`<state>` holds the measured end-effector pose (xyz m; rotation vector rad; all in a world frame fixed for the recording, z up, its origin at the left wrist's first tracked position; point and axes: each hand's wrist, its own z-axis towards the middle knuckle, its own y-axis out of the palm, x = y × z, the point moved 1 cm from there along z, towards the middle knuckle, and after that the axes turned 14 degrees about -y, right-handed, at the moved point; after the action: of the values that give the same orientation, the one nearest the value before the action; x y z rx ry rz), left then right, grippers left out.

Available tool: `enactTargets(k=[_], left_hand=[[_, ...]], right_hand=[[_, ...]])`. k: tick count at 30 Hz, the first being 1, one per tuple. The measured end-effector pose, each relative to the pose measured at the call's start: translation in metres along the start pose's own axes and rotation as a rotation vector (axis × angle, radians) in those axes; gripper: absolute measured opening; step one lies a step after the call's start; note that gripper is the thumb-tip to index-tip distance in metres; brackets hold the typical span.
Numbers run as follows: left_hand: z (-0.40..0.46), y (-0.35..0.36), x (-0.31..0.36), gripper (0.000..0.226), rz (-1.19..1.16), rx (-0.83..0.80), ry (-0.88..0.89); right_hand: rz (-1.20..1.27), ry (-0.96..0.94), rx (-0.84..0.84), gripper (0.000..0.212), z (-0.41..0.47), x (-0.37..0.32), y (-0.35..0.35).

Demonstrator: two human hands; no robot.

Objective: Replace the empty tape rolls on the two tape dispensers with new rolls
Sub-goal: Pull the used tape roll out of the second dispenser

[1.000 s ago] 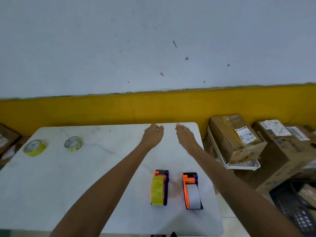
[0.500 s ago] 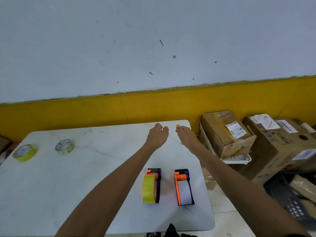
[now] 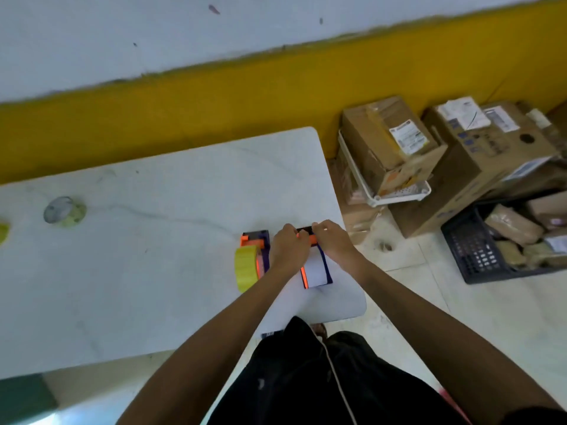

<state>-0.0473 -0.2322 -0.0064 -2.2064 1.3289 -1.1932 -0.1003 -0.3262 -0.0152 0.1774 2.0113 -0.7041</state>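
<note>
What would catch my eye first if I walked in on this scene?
Both hands, left hand and right hand, grip the front of the white-roll dispenser near the table's right edge. Beside it stands the bright yellow-roll dispenser. Cardboard boxes pile up on the floor to the right.

No readable text anywhere. Cardboard boxes [image 3: 389, 139] right of the surface [image 3: 153, 240] carry white shipping labels [image 3: 409, 137], but the print is too small and blurred to make out.

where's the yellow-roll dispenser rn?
Head view: yellow-roll dispenser sits near the table's right end, just left of the white-roll dispenser both hands grip.
</note>
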Motion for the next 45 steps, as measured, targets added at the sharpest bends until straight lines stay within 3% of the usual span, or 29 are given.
enactTargets(k=[4,10,17,23,38,45], left_hand=[[-0.001,0.009,-0.007,0.031,0.008,-0.012,-0.084],[0.003,0.01,-0.007,0.039,-0.163,-0.107,-0.27],[0.002,0.007,-0.008,0.035,-0.332,-0.176,-0.334],[0.01,-0.002,0.002,0.036,-0.328,-0.115,-0.287],[0.008,-0.008,0.008,0.022,-0.326,-0.068,-0.237],[0.006,-0.008,0.0,0.021,-0.295,-0.123,-0.204]], right_hand=[[-0.044,0.011,-0.027,0.036,-0.006,0.006,0.005],[-0.108,0.002,-0.034,0.027,-0.001,0.015,0.011],[-0.225,0.037,-0.143,0.027,-0.007,0.028,0.013],[-0.249,0.007,-0.126,0.035,0.002,0.017,0.005],[-0.171,-0.059,-0.076,0.024,0.006,0.015,-0.003],[-0.046,-0.031,0.113,0.028,0.005,0.024,-0.049]])
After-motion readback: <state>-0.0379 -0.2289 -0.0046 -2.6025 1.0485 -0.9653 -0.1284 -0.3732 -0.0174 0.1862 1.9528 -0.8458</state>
